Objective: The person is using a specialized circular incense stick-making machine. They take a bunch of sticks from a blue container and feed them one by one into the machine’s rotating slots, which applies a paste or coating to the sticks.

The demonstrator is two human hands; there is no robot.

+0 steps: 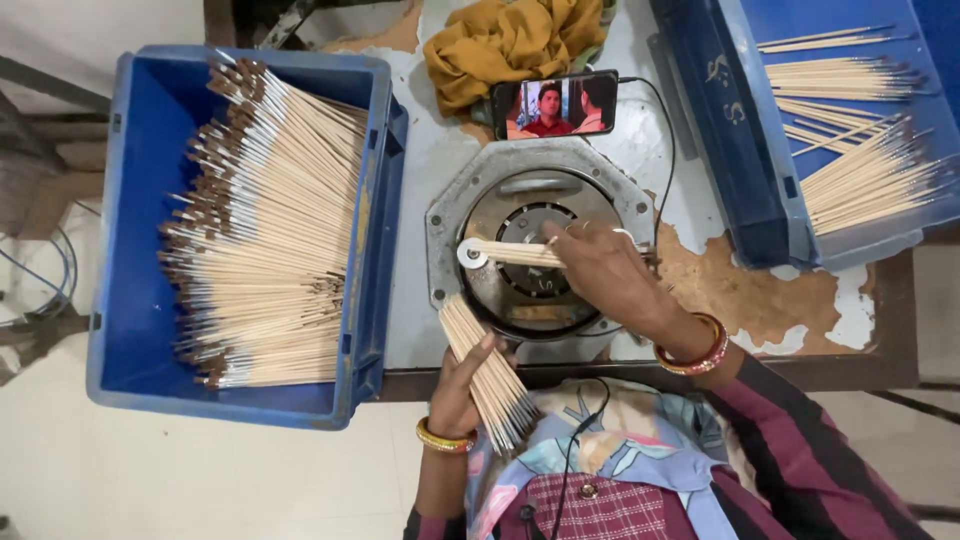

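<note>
Head view, left to right. Left blue crate (130, 300): finished brushes (265, 230) stacked, dark bristle tips facing left. Left hand (460, 385) clamped round bundle of thin wooden sticks (485, 365) at mid-length, bundle at counter (420, 190) front edge. Right hand (600, 275) closed on smaller stick batch (515, 252), pressed over round metal machine plate (535, 240). Right blue crate (760, 150): bare sticks (860, 170). Handling judgement: sticks light, stiff, smooth, snap-prone singly, prone to fan out. Grip bundle mid-length, full wrap, firm.
</note>
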